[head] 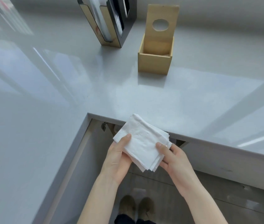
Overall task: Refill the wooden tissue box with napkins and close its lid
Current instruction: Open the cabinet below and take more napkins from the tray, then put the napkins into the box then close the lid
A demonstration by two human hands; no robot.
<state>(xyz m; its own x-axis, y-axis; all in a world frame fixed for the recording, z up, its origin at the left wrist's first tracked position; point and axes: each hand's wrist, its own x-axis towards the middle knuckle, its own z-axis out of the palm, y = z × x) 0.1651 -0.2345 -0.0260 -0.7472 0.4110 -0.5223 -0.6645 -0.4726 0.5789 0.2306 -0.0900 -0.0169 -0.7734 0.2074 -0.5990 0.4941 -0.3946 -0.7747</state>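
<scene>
Both hands, left (117, 160) and right (174, 160), pinch a loose napkin stack (141, 143); honestly it could fan apart entering the narrow wooden box (154, 62).

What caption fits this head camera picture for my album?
Both hands, left and right, hold a napkin stack before the open wooden tissue box.

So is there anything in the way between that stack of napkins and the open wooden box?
Nothing visible. Both hands, left hand and right hand, hold the napkins at the counter's near edge. Bare countertop lies between them and the wooden box, whose lid stands upright. The black holder sits off to the left.
</scene>
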